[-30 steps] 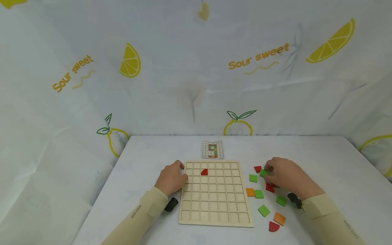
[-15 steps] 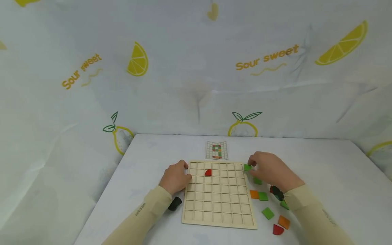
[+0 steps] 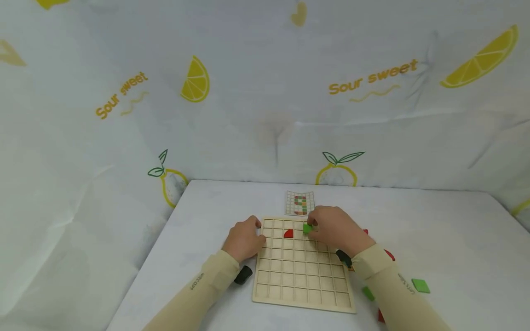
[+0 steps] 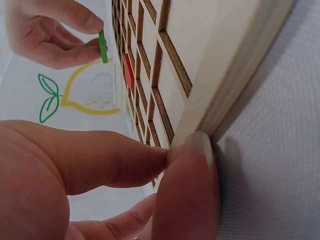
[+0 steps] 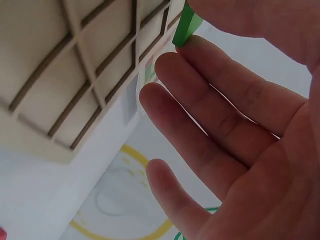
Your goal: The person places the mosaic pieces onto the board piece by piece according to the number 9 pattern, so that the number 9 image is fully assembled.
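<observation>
– What's the right grip (image 3: 334, 228) pinching?
– A green tile (image 3: 307, 229), over the far part of the board (image 3: 294, 266), right of the red piece (image 3: 289, 234).
– And the left grip (image 3: 244, 239)?
– Pinching the board's left edge.

On the white backdrop (image 3: 248, 69) we read "Sour sweet" twice in orange, once toward each side. On the small gridded card (image 3: 300, 203), coloured cells form what looks to us like a 9. The left sleeve (image 3: 190, 294) and right sleeve (image 3: 397, 299) bear dark lettering, too small to make out.
</observation>
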